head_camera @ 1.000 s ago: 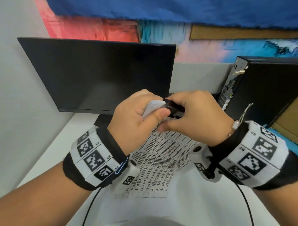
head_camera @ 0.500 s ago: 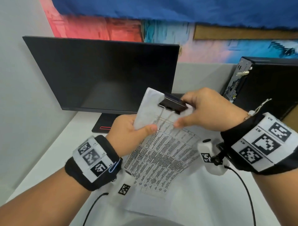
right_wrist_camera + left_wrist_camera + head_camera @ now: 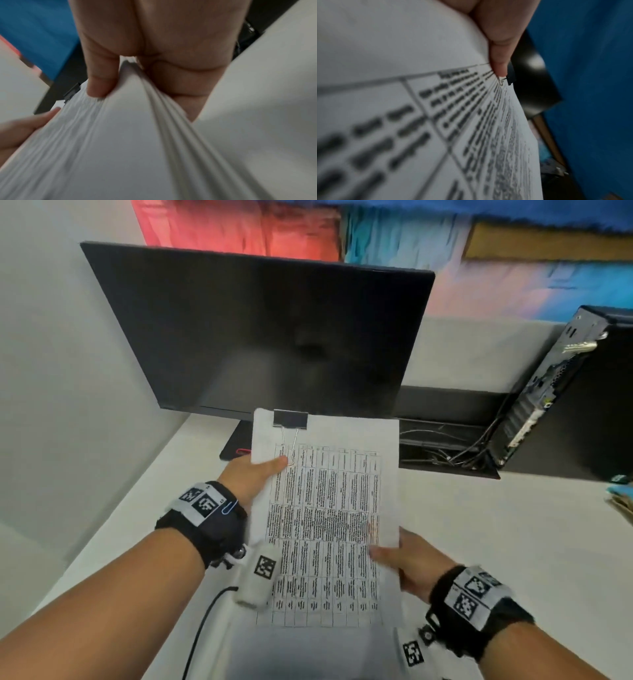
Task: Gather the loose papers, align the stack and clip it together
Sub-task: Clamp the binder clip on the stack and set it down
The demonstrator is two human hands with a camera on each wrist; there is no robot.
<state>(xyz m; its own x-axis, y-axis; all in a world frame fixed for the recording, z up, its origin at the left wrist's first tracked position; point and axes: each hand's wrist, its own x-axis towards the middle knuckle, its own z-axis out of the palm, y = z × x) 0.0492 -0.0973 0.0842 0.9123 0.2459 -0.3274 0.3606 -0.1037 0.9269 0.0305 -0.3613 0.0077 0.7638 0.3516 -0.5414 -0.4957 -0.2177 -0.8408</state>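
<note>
A stack of printed papers (image 3: 325,508) with a table of text is held up above the white desk (image 3: 496,542). A black binder clip (image 3: 290,419) grips its top edge near the left corner, wire handles folded down onto the page. My left hand (image 3: 255,474) pinches the stack's upper left edge, thumb on top just below the clip. My right hand (image 3: 400,559) pinches the lower right edge. In the left wrist view the thumb (image 3: 501,56) presses the papers (image 3: 436,121) beside the clip (image 3: 511,75). The right wrist view shows thumb and fingers (image 3: 101,75) pinching the sheets (image 3: 137,148).
A black monitor (image 3: 267,337) stands right behind the papers, its stand (image 3: 236,445) on the desk. A computer tower (image 3: 565,392) and tangled cables (image 3: 455,446) sit at the back right. Grey partition walls close the left side. A black cable (image 3: 202,628) trails near my left forearm.
My right hand let go of the binder clip and moved down to the stack's lower right edge. The papers now hang flatter and spread, with the clip left on the top edge.
</note>
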